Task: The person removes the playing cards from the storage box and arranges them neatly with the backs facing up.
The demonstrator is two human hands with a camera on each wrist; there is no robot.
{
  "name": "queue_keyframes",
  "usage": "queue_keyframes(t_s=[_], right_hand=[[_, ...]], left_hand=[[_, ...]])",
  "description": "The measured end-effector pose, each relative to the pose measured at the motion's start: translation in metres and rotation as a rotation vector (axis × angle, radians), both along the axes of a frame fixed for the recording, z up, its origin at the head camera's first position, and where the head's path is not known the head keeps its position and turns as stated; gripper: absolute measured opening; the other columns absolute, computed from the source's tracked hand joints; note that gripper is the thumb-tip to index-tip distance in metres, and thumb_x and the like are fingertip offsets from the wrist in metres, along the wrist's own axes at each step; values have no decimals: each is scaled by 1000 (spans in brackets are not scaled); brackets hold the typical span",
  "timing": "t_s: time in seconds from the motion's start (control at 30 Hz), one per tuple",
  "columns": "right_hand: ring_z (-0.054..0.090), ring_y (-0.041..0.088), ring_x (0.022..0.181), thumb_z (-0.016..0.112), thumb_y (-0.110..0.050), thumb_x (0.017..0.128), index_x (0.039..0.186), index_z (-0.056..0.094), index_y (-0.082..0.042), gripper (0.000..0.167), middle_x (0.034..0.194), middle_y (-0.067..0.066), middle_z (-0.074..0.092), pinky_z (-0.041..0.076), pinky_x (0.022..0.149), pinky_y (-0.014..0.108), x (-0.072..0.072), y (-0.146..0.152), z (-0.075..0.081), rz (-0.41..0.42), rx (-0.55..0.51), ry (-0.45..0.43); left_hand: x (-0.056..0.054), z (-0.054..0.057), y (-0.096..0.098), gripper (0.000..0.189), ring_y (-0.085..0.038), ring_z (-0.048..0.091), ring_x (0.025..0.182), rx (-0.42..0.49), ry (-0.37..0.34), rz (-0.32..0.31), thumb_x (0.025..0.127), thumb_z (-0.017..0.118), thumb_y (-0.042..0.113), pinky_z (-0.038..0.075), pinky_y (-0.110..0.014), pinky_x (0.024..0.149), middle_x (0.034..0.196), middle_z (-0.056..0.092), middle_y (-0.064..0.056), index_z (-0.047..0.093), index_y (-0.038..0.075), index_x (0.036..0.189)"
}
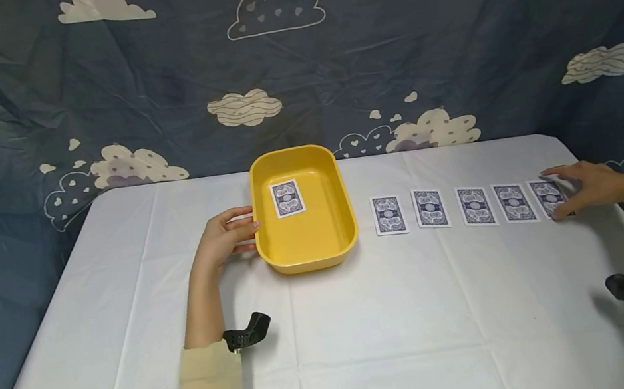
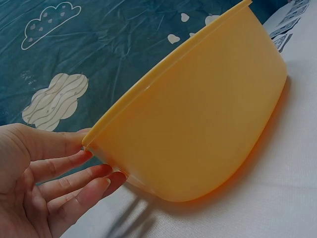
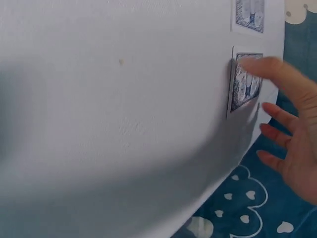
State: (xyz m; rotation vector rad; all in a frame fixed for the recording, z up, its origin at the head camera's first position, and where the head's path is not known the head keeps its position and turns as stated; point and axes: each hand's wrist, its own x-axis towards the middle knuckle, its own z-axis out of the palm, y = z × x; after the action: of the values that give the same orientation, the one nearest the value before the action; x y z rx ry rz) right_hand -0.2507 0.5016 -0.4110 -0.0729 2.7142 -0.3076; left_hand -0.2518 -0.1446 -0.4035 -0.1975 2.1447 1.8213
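My left hand (image 1: 224, 238) touches the left side of a yellow plastic tray (image 1: 320, 233), its fingers fairly straight along the rim and outer wall in the left wrist view. Inside the tray lies one playing card (image 1: 288, 198), back side up. At far right, my right hand (image 1: 596, 184) reaches over the rightmost playing card (image 1: 543, 193), thumb by its near edge and forefinger by its far edge. The right wrist view shows the thumb overlapping this card (image 3: 240, 94) and the other fingers spread beyond it. Part of the card is hidden by the hand.
More face-down cards run in a row right of the tray: one nearest it (image 1: 390, 215), then a second (image 1: 431, 208), a third (image 1: 476, 206) and another (image 1: 515, 203). The white-covered table (image 1: 380, 325) ends at a dark cloud-patterned curtain (image 1: 422, 43).
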Motion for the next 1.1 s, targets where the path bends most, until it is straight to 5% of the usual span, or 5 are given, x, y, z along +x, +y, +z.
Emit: queue_keyframes(t_s=[0.23,0.53,0.9,1.1], right_hand=[[11,57,121,68,-49,75,142,23,-7,91,139,37,11,17,89,79,-9,-35,8,-74,-70,190],[23,53,122,65,-66,69,138,37,-14,91,142,31,19,24,92,75,-34,-136,19,-115,-82,382],[37,37,117,70,-68,61,128,52,-23,83,132,15,41,33,95,64,-58,-268,38,127,-160,522],[44,30,105,75,-64,59,124,56,-19,81,120,10,48,42,86,51,-63,-321,46,280,-222,602]], left_hand=[[0,0,1,49,-22,66,88,-3,0,-7,85,66,12,57,-34,73,122,58,-19,48,5,131],[-1,-2,-1,48,-23,66,90,13,9,-10,85,65,11,57,-35,74,123,57,-20,49,4,130],[1,-1,-2,47,-28,63,98,15,9,1,85,66,10,58,-33,69,122,59,-17,50,7,129],[-1,-2,-2,47,-24,65,93,1,-5,-1,85,66,12,58,-32,68,121,59,-16,50,8,130]])
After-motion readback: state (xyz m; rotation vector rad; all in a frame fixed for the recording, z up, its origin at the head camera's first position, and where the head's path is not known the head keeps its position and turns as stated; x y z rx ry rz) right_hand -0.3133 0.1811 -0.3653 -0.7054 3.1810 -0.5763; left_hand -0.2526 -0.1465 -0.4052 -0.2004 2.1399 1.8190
